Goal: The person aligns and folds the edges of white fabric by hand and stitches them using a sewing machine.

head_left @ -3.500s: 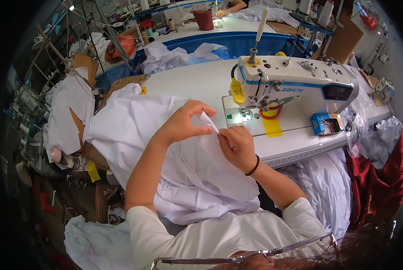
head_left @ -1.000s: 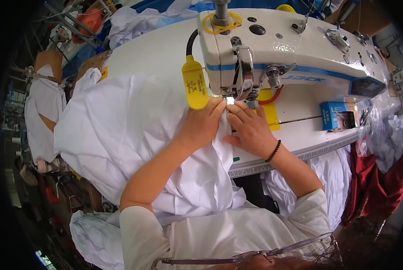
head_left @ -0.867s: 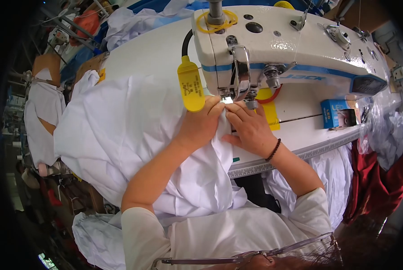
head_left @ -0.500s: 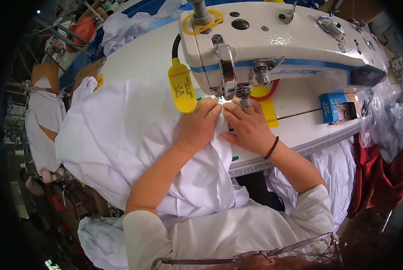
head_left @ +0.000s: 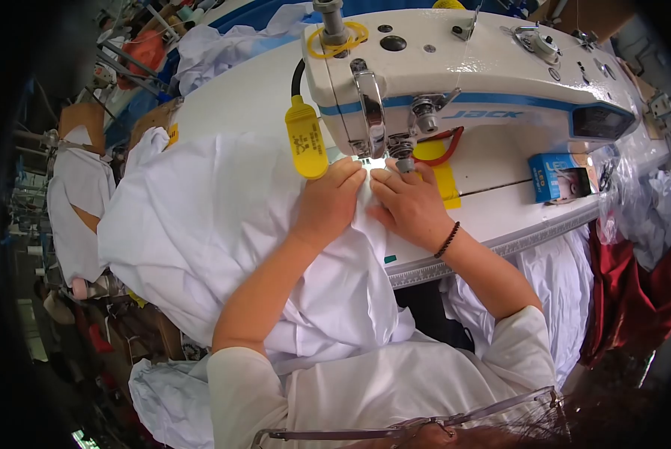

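White cloth (head_left: 200, 217) spreads over the left of the table and hangs down over my lap. My left hand (head_left: 331, 202) presses on it, fingers together, their tips just in front of the lit needle area of the sewing machine (head_left: 477, 90). Close beside it, my right hand (head_left: 410, 206) lies on the cloth's edge, fingertips near the presser foot, thumb tucked toward the cloth. A dark bead bracelet (head_left: 448, 239) is on the right wrist. The needle and the cloth's edge under the fingertips are mostly hidden.
A yellow tag (head_left: 306, 142) hangs at the machine's left. Behind the right hand are a yellow patch (head_left: 446, 183) and red-handled scissors (head_left: 451, 146). A blue box (head_left: 560, 178) stands on the right. Red cloth (head_left: 631, 292) and white cloth (head_left: 552, 292) hang below the table's ruler edge (head_left: 500, 245).
Both hands have come from holding up a cloth edge, left of the machine, down to the needle area. The view has moved closer to the machine. Over the last half second the hands barely moved.
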Tool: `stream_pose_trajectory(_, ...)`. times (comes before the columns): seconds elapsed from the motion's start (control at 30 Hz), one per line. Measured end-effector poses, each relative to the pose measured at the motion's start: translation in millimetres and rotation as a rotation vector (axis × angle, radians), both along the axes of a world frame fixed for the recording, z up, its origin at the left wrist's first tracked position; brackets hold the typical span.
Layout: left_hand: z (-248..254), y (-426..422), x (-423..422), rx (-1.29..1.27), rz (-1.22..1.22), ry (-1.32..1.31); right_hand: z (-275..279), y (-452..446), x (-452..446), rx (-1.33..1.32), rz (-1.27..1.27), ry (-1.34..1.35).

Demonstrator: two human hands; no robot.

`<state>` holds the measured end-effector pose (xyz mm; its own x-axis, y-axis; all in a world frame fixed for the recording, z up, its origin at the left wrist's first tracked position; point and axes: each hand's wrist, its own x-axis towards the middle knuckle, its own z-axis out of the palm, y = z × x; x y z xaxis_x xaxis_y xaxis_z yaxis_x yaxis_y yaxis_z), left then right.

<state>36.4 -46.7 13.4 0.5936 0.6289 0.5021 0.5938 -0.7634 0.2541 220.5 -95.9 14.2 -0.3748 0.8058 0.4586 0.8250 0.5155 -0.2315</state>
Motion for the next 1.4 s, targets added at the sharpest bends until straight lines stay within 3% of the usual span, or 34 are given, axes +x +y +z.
stream_pose_trajectory(0.17,-4,5,-1,0.015,0.047,-0.02,-3,1,-2,0.027,-0.029,-0.005)
stream_pose_trajectory(0.27,0,-4,-17,-0.066,0.068,-0.148,6,-15,-4,-0.095,0.005,0.101)
stream_pose_trajectory(0.33,4,-25,-39,-0.219,0.152,-0.12,17,-60,-12,-0.537,0.031,0.793)
stream_pose_trajectory(0.4,-6,-46,-69,-0.261,0.144,-0.071,2,-121,-27,-0.634,0.05,1.388)
stream_pose_trajectory(0.47,-4,-76,-84,-0.182,0.262,0.058,-13,-169,-51,-0.67,-0.022,1.528)
stream_pose_trajectory(0.53,4,-97,-93,-0.22,0.309,0.195,0,-190,-48,-1.503,-0.066,1.339)
stream_pose_trajectory(0.6,7,-109,-102,-0.192,0.285,0.288,-19,-208,-54,-1.488,0.043,1.453)
stream_pose_trajectory(0.67,4,-92,-136,-0.218,0.494,0.399,-13,-218,-44,-1.116,0.115,1.284)
stream_pose_trajectory(0.7,-1,-78,-163,-0.258,0.573,0.337,-2,-218,-39,-1.086,0.173,1.57)
stream_pose_trajectory(0.73,-6,-63,-190,-0.295,0.649,0.272,17,-219,-38,-1.121,0.244,1.8)
stream_pose_trajectory(0.83,-12,-45,-247,-0.293,0.707,0.339,21,-243,-46,-1.255,0.22,1.686)
stream_pose_trajectory(0.9,-19,-29,-278,-0.199,0.707,0.31,-5,-258,-46,-1.543,0.48,1.956)
stream_pose_trajectory(1.0,7,-34,-256,-0.189,0.868,0.454,-39,-267,-21,-1.544,0.634,1.746)
stream_pose_trajectory(1.03,9,-40,-245,-0.027,0.675,0.301,-43,-271,-16,-1.545,0.52,1.629)
stream_pose_trajectory(1.1,31,-81,-189,-0.169,0.499,0.0,-44,-272,-15,-1.479,0.474,1.679)
stream_pose_trajectory(1.13,35,-105,-167,-0.309,0.432,-0.002,-42,-267,-14,-1.417,0.43,1.72)
stream_pose_trajectory(1.17,22,-112,-159,-0.467,0.404,0.106,-36,-258,-14,-1.315,0.54,1.876)
stream_pose_trajectory(1.2,16,-117,-153,-0.468,0.41,0.097,2,-250,-27,-1.106,0.334,2.003)
stream_pose_trajectory(1.27,9,-121,-148,-0.283,0.69,0.384,7,-240,-26,-1.036,0.477,1.941)
stream_pose_trajectory(1.33,-11,-83,-193,-0.307,0.575,0.337,22,-265,-61,-1.169,0.081,2.06)
stream_pose_trajectory(1.4,-14,-75,-206,-0.338,0.578,0.316,23,-281,-72,-1.34,0.17,2.019)
